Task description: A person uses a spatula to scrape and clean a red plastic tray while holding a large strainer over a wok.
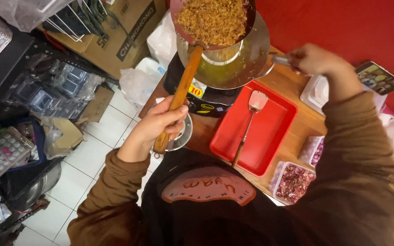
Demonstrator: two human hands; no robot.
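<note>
L hand (158, 125) is wrapped round the strainer's wooden handle (182, 91): stiff, top-heavy w/ fried bits (211, 19). R hand (313, 59) seems pinched on the wok handle (280, 59).

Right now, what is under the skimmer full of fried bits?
Under the skimmer sits a metal wok holding yellowish oil. A steel cup stands directly below it. The cup's contents and the wok's far side are hidden by the skimmer.

- A small, cramped cooking corner, likely a home food-prep business.
- A wok (233, 64) of oil sits on a stove (197, 95) on a wooden tabletop (297, 132).
- Cardboard boxes (128, 32) and stacked plastic containers (55, 91) crowd the tiled floor (92, 150).
</note>
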